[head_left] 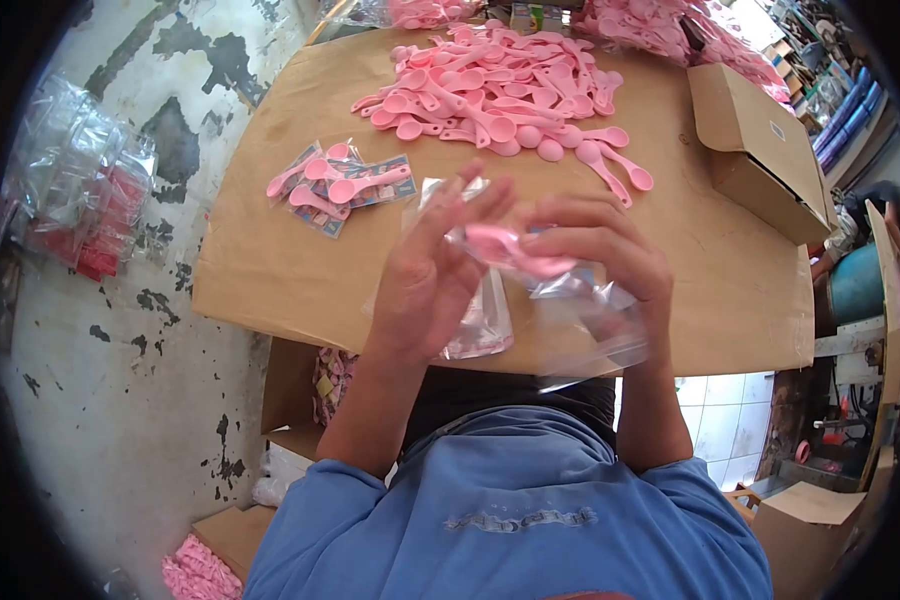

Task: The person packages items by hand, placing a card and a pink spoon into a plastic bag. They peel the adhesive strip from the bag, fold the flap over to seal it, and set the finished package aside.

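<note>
A pink spoon (pixel 518 251), blurred by motion, is pinched in my right hand (pixel 610 255) together with a clear plastic bag (pixel 595 330) that hangs below the fingers. Close on its left, my left hand (pixel 435 265) has its fingers raised and spread, with nothing clearly held. Under my left hand, clear plastic bags (pixel 485 325) lie at the table's front edge. Several packed pink spoons (pixel 340 185) with printed cards rest to the left. A big heap of loose pink spoons (pixel 500 90) covers the back middle of the table.
The brown-covered table (pixel 260 250) has an open cardboard box (pixel 760 150) at its right. Bags of pink pieces (pixel 640 30) stand behind the heap. Clear packs (pixel 80 180) hang on the left wall. Another carton (pixel 805 530) is at lower right.
</note>
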Tool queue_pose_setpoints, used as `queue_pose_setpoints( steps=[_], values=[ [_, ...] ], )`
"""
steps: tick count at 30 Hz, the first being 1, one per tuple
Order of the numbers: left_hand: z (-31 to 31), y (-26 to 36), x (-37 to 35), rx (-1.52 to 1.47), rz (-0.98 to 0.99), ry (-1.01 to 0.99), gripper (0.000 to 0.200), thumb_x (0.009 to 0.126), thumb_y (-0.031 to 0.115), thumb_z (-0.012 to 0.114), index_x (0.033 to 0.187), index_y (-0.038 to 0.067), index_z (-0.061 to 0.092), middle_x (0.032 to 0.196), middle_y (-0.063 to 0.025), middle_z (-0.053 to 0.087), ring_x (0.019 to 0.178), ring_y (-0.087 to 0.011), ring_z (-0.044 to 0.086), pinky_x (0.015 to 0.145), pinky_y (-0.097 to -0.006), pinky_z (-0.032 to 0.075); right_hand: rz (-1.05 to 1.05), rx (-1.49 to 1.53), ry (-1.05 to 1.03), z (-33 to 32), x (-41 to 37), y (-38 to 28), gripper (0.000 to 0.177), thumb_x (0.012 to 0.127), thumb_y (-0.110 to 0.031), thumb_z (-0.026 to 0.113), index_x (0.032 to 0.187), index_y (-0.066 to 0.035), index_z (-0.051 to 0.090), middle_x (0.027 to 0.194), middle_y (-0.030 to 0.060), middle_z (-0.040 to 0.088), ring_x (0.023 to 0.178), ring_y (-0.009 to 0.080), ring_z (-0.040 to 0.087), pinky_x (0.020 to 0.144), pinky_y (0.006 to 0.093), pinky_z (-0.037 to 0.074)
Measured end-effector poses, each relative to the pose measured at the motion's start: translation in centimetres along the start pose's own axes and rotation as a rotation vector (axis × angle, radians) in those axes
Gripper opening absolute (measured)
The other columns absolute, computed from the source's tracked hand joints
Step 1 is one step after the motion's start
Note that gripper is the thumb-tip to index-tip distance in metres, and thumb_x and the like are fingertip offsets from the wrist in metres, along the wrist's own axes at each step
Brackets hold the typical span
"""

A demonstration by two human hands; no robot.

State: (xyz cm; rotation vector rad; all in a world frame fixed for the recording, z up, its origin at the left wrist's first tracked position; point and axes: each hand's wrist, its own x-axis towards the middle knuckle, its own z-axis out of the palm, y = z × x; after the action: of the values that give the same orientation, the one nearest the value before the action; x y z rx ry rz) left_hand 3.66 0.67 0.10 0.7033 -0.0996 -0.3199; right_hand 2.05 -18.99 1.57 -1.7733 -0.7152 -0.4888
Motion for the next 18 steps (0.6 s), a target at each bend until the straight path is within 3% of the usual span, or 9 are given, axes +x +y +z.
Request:
queue_pose_setpoints(
  steps=[2,3,4,6,9,12,13,16,18],
  values=[
    [0.1,0.0,-0.1,0.149,0.081,0.029,0.057,0.110,0.037,0.047,0.154,0.001,0.040,0.145,-0.0222,0.055,0.129,-0.0299,0.061,0.112,-0.0445,0.048,0.152,0.096,0.055,-0.9,-1.2,0.1,0.031,0.082,-0.002,0.077,0.113,-0.006,0.076,0.117,0.0114,0.075,0.103,0.0275,0.070,0.088,0.0353,0.054],
    [0.3,0.7,-0.5,0.084,-0.012,-0.113,0.054,0.107,0.029,0.057,0.152,0.001,0.043,0.143,-0.0160,0.058,0.130,-0.0198,0.059,0.110,-0.0364,0.046,0.154,0.081,0.061,-0.7,-1.1,0.1,0.038,0.085,-0.004,0.078,0.123,-0.005,0.070,0.107,0.0099,0.075,0.092,0.0215,0.069,0.081,0.0319,0.053],
    [0.6,0.4,-0.8,0.202,-0.002,-0.160,0.053,0.107,0.026,0.058,0.151,0.000,0.045,0.143,-0.0159,0.058,0.129,-0.0189,0.059,0.110,-0.0353,0.046,0.156,0.067,0.068,-0.6,-0.9,0.2,0.047,0.088,-0.006,0.079,0.132,-0.004,0.063,0.096,0.0083,0.075,0.081,0.0155,0.068,0.074,0.0286,0.052],
    [1.1,-0.4,-1.2,0.436,0.028,-0.247,0.051,0.105,0.020,0.062,0.149,-0.001,0.048,0.144,-0.0155,0.058,0.129,-0.0172,0.058,0.110,-0.0330,0.046,0.439,0.169,-0.001,-0.7,-1.2,-0.8,0.056,0.089,-0.006,0.078,0.141,-0.005,0.056,0.092,0.0069,0.073,0.078,0.0109,0.066,0.071,0.0267,0.051],
    [1.1,-0.9,-1.5,0.518,0.055,-0.105,0.051,0.102,0.010,0.065,0.149,-0.002,0.048,0.123,-0.0131,0.070,0.107,-0.0126,0.068,0.092,-0.0257,0.054,0.502,0.259,-0.027,-0.1,-1.9,0.0,0.057,0.092,-0.006,0.076,0.144,-0.004,0.051,0.089,0.0047,0.071,0.074,0.0076,0.064,0.066,0.0250,0.049],
    [1.0,-1.0,-1.9,0.626,0.117,-0.023,0.054,0.103,0.010,0.065,0.153,0.002,0.046,0.107,-0.0106,0.075,0.096,-0.0097,0.070,0.082,-0.0225,0.055,0.388,0.111,0.275,0.8,-2.2,1.0,0.051,0.093,-0.006,0.075,0.139,-0.004,0.054,0.090,0.0040,0.071,0.075,0.0083,0.065,0.065,0.0242,0.048],
    [1.2,-1.1,-2.1,0.668,0.149,0.001,0.056,0.103,0.009,0.065,0.155,0.003,0.046,0.102,-0.0098,0.076,0.093,-0.0087,0.070,0.079,-0.0216,0.055,0.333,-0.018,0.342,0.5,-1.7,0.5,0.040,0.090,-0.005,0.076,0.128,-0.004,0.062,0.097,0.0071,0.071,0.086,0.0157,0.067,0.074,0.0288,0.051],
    [1.4,-2.1,-2.2,0.741,0.185,0.061,0.060,0.102,0.007,0.064,0.158,0.008,0.044,0.086,-0.0016,0.073,0.080,-0.0027,0.063,0.069,-0.0193,0.049,0.009,-0.470,0.267,-0.4,-0.7,0.8,0.029,0.087,-0.004,0.077,0.115,-0.006,0.071,0.111,0.0109,0.070,0.103,0.0253,0.065,0.088,0.0359,0.052],
    [0.6,-2.2,-2.3,0.791,0.157,-0.003,0.063,0.100,0.004,0.065,0.159,0.005,0.041,0.090,-0.0038,0.074,0.082,-0.0032,0.065,0.073,-0.0187,0.049,-0.024,-0.532,0.272,0.5,0.2,0.3,0.023,0.082,-0.004,0.079,0.105,-0.007,0.076,0.120,0.0111,0.068,0.112,0.0302,0.061,0.095,0.0406,0.050]
  ],
)
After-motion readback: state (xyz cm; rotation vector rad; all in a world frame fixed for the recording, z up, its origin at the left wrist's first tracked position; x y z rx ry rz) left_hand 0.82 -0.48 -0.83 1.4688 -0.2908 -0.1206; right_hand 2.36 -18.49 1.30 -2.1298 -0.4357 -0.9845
